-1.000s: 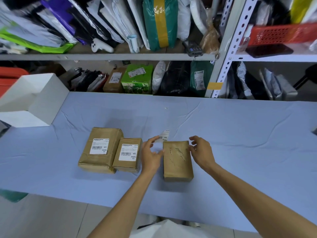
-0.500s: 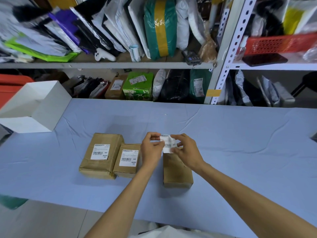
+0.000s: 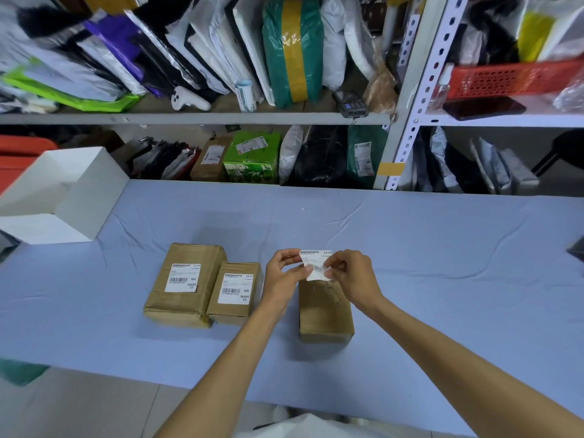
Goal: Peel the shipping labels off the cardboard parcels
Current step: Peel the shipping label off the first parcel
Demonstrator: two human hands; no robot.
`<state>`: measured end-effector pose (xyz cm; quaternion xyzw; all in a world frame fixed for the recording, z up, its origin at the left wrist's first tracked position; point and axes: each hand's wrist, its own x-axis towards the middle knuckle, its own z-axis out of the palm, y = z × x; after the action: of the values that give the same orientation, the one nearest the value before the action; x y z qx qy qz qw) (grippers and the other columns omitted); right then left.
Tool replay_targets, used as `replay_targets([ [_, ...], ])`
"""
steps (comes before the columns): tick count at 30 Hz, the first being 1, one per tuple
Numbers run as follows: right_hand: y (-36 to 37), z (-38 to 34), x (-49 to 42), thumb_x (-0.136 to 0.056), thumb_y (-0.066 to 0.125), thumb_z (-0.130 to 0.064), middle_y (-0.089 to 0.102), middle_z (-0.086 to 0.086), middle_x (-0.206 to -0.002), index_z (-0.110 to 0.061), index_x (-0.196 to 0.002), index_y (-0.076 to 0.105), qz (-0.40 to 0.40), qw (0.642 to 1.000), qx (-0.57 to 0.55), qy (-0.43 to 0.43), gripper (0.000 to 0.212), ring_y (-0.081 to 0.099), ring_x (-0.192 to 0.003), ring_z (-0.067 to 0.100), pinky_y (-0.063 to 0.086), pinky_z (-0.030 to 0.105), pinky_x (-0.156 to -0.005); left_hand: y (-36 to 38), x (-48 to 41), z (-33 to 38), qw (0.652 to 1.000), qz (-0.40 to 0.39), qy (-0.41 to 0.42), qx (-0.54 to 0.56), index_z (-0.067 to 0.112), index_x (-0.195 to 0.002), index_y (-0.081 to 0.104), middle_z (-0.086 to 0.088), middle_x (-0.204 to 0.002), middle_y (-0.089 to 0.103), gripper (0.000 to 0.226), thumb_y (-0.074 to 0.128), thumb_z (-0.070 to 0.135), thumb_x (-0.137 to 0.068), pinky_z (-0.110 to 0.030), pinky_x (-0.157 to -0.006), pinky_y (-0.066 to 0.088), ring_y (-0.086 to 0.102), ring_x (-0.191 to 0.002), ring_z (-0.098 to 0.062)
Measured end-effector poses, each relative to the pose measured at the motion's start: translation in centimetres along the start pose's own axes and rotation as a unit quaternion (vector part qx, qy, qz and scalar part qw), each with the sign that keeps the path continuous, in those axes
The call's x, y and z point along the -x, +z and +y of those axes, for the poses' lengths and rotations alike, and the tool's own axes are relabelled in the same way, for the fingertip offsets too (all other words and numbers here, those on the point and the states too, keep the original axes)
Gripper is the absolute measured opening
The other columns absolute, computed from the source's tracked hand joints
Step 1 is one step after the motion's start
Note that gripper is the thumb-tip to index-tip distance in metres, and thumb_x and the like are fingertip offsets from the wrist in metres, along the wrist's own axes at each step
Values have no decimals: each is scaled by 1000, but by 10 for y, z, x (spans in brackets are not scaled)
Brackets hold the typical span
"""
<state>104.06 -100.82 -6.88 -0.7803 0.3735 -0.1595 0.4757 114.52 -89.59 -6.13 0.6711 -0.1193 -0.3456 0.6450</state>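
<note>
Three brown cardboard parcels lie on the blue table (image 3: 442,248). The large left parcel (image 3: 185,286) carries a white label (image 3: 183,277). The small middle parcel (image 3: 235,294) beside it also has a label (image 3: 236,288) stuck on top. The right parcel (image 3: 325,311) has a bare top with glue marks. Above its far end, a peeled white label (image 3: 316,263) is held curled in the air. My left hand (image 3: 284,276) pinches its left edge and my right hand (image 3: 350,276) pinches its right side.
A white open box (image 3: 63,197) stands at the table's far left. Behind the table, metal shelves (image 3: 196,118) are packed with mailer bags, a green carton (image 3: 252,159) and a red basket (image 3: 512,79). A dark object (image 3: 576,248) pokes in at the right edge.
A second ago my left hand alone held the label's tip while my right rested on the parcel. Both hands now hold the label together above the parcel, folding it.
</note>
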Motion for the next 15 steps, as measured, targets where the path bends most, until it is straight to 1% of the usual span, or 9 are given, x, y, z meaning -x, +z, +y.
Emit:
replay_targets([
  [2, 1, 0, 1, -75, 65, 6, 68, 8, -86, -9, -75, 70, 8, 1000, 4, -3, 16, 64, -79, 23, 56, 42, -73, 0, 2, -1, 1000, 0, 2, -5, 3, -118, 54, -12, -108, 60, 43, 68, -10, -79, -10, -63, 51, 64, -84, -5],
  [3, 2, 0, 1, -76, 66, 4, 67, 5, -86, -12, -74, 69, 12, 1000, 10, -5, 17, 63, -81, 22, 55, 42, -74, 0, 2, -1, 1000, -1, 6, -6, 6, -119, 54, -14, -109, 60, 45, 69, -9, -79, -11, -63, 51, 64, -85, -7],
  [5, 2, -2, 2, -78, 67, 1, 62, 1, -92, -15, -74, 69, 22, 999, 45, -20, 16, 59, -88, 20, 52, 36, -72, 0, 2, 1, 1000, -9, 17, -5, 13, -124, 51, -15, -107, 62, 52, 69, -7, -80, -11, -62, 51, 66, -84, -9],
  [6, 2, -2, 3, -79, 67, 0, 57, -1, -99, -14, -74, 70, 24, 998, 52, -27, 15, 57, -92, 18, 49, 30, -71, 0, 2, 2, 1000, -13, 22, -13, 12, -125, 51, -14, -105, 62, 52, 68, -8, -80, -11, -62, 50, 66, -81, -7],
  [8, 0, -3, 2, -79, 66, 4, 53, 0, -108, -8, -73, 69, 17, 999, 11, -26, 13, 58, -91, 19, 48, 23, -70, 0, 1, 4, 998, -21, 36, -48, 2, -118, 58, -12, -102, 63, 39, 66, -8, -81, -9, -60, 49, 67, -74, 0],
  [10, -2, -4, 3, -79, 62, 5, 64, 4, -94, -7, -72, 65, 8, 1000, -14, -15, 14, 62, -80, 21, 49, 22, -65, 0, 1, 5, 996, -25, 41, -74, -3, -107, 63, -10, -100, 65, 26, 68, -4, -82, -8, -59, 48, 67, -71, -1],
  [12, -3, -2, 4, -79, 61, 4, 68, 5, -79, -10, -72, 63, 11, 999, -27, -16, 16, 64, -73, 22, 53, 31, -64, -1, 0, 3, 994, -23, 52, -90, 1, -104, 63, -5, -98, 67, 26, 73, 1, -80, -11, -61, 49, 66, -79, -13],
  [13, -2, -1, 4, -79, 61, 5, 68, 6, -76, -11, -75, 62, 15, 999, -39, -18, 17, 65, -71, 22, 55, 35, -65, -1, 0, 1, 993, -23, 60, -97, 4, -106, 62, -2, -97, 66, 29, 74, 3, -80, -13, -62, 51, 65, -82, -16],
  [15, -2, -1, 5, -82, 60, 6, 69, 9, -76, -12, -86, 61, 14, 998, -54, -19, 19, 68, -65, 21, 58, 36, -63, -1, -2, -2, 991, -24, 70, -111, 9, -109, 61, 0, -98, 65, 33, 75, 6, -79, -18, -68, 54, 65, -87, -18],
])
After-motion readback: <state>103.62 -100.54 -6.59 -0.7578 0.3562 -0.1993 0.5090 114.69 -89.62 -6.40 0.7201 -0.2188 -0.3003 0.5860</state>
